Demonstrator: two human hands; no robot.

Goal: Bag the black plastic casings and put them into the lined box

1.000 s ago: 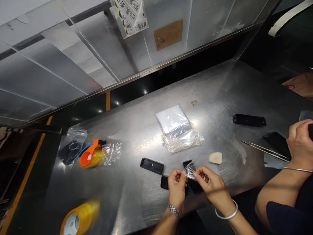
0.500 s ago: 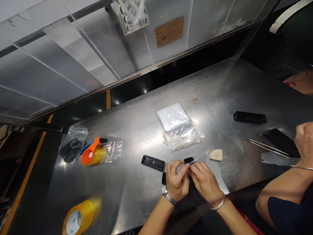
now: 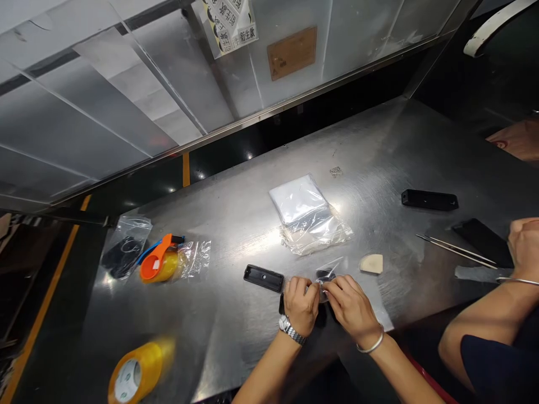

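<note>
While I am watching from the head camera, the left hand (image 3: pixel 301 306) and the right hand (image 3: pixel 351 310) are meeting near the table's front edge, their fingers curled and pinching a small clear plastic bag (image 3: pixel 330 265) between them, though the fingertips are partly hidden. I am judging the bag to be very light, soft and slippery, so I would be taking it by a flat corner rather than squeezing its contents. A black plastic piece (image 3: pixel 325 275) is showing inside or behind it; I cannot tell which. A black plastic casing (image 3: pixel 263 278) is lying just left of the hands on the stainless steel table (image 3: pixel 404 140), while a co-worker's hand (image 3: pixel 524 244) is resting near the right edge.
</note>
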